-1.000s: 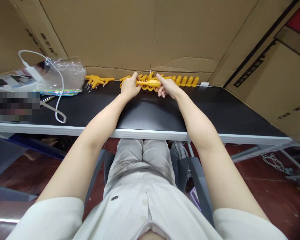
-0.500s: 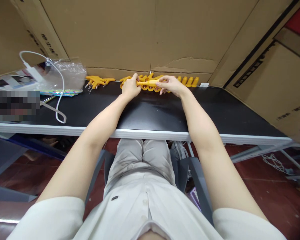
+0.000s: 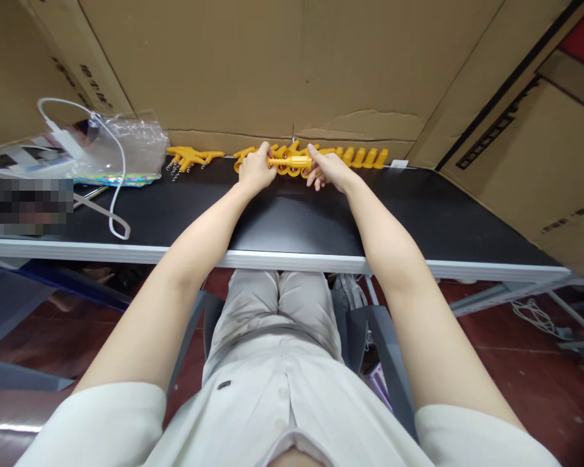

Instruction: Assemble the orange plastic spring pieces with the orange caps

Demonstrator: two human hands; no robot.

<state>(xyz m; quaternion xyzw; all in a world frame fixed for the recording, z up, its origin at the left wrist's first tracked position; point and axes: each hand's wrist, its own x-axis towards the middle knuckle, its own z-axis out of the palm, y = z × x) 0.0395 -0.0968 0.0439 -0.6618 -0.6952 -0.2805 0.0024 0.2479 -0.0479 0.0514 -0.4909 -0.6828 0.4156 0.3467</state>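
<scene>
My left hand (image 3: 257,170) is closed on the thin, ridged end of a yellow plastic piece (image 3: 298,162), held level above the back of the table. The piece widens to a ribbed cylinder on its right. At that wider end is my right hand (image 3: 328,168), with thumb and fingers parted around it; whether they touch it I cannot tell. Behind both hands lie several yellow plastic parts (image 3: 296,146), partly hidden by them. To the right stands a row of yellow tapered cylinders (image 3: 370,157).
Yellow branched pieces with metal spirals (image 3: 189,157) lie to the left. Beyond them are a clear plastic bag (image 3: 139,146) and a white cable (image 3: 121,159). Cardboard walls (image 3: 292,71) close off the back and right of the black table (image 3: 292,224). A small white piece (image 3: 398,164) lies at the back right.
My right hand has loosened its pinch on the cylinder: the thumb has lifted and the fingers have spread below. My left hand keeps its hold on the thin end, almost unmoved.
</scene>
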